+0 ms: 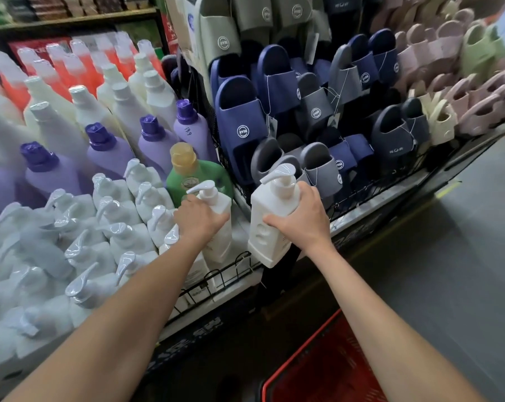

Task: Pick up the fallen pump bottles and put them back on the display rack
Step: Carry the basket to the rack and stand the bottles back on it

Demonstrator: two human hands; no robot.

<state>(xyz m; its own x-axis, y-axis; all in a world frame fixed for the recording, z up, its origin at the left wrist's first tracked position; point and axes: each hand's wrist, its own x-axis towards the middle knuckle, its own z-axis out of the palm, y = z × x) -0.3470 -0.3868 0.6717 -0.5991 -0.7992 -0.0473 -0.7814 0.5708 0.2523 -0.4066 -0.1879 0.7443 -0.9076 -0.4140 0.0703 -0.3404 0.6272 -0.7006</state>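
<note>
Pump bottle (270,204), raised: right hand (300,224) curled round it; could slip.
Corner bottle (218,248): left hand (200,220) gripped it; might topple off rack edge (222,274).

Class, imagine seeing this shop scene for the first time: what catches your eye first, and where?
At centre, the left hand grips a white pump bottle at the rack's front corner, while the right hand holds a second bottle, tilted, just off the rack edge. Navy and grey slippers are displayed behind; a red basket sits below.

Display rack (220,276) carries crowded upright pump bottles (120,237).
</note>
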